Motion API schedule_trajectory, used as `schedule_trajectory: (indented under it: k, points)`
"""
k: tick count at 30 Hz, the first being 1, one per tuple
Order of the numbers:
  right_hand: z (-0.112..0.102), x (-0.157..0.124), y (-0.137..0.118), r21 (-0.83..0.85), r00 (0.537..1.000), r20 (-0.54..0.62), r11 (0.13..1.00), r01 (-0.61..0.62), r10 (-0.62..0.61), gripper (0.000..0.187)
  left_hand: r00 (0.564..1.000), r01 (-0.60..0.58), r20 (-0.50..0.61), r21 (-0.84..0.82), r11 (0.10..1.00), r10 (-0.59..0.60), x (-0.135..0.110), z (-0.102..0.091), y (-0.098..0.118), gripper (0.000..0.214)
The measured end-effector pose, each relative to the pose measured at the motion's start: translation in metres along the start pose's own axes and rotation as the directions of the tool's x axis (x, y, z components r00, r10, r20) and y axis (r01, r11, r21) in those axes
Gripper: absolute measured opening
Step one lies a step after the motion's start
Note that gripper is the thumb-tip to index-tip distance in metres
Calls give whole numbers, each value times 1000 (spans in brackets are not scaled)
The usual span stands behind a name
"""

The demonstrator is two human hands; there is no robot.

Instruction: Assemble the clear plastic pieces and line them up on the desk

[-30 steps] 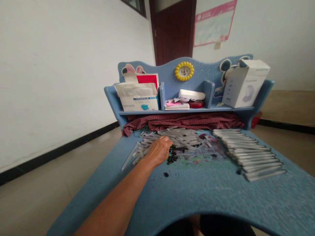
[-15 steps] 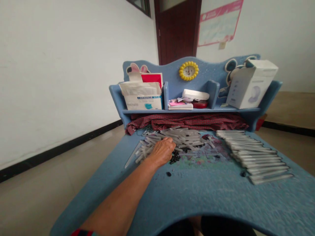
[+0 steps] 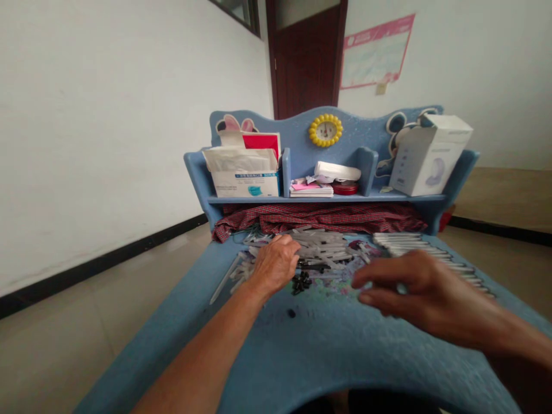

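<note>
My left hand (image 3: 276, 263) lies knuckles-up on a loose heap of pale plastic tubes (image 3: 323, 247) at the far middle of the blue desk (image 3: 328, 351). Its fingers curl down into the heap, and what they grip is hidden. A small cluster of black caps (image 3: 301, 282) sits just right of that hand. My right hand (image 3: 414, 290) hovers over the desk's right half, blurred, with thumb and fingers pinched together around something pale. Behind it lies a neat row of grey tubes (image 3: 414, 242), partly covered by the hand.
A red checked cloth (image 3: 319, 216) is bunched under the desk's shelf (image 3: 328, 197). The shelf holds a mask box (image 3: 245, 179), papers, a red tin (image 3: 344, 186) and a white carton (image 3: 426, 156). One stray black cap (image 3: 292, 313) lies nearer me. A white wall stands left, a dark door behind.
My right hand has come into view from the right, above the desk and in front of the grey row. My left hand has stayed on the heap, shifting only slightly.
</note>
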State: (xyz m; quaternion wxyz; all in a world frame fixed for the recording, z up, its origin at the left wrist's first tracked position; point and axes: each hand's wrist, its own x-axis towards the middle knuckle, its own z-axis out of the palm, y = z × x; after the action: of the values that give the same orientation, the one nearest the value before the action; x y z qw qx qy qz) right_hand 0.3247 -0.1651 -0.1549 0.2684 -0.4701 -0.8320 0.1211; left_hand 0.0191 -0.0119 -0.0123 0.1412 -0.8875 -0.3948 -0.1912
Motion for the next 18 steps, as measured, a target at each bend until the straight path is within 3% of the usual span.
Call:
schedule_trajectory:
  k: [3, 6, 12, 18]
  points:
    - [-47, 121, -41, -362, 975, 105, 920, -148, 198, 20, 998, -4, -60, -18, 1000, 3, 0, 0, -2, 11]
    - [-62, 179, -69, -593, 919, 141, 775, -218, 367, 22, 994, -19, -105, -19, 1000, 17, 0, -1, -3, 10]
    - [-43, 178, -60, -635, 897, 164, 740, -222, 410, 27, 996, -7, -91, -5, 1000, 6, 0, -1, -2, 10]
    - [-43, 191, -56, -630, 907, 218, 762, -150, 359, 28, 999, -1, -45, -23, 1000, 0, 0, 0, -2, 10]
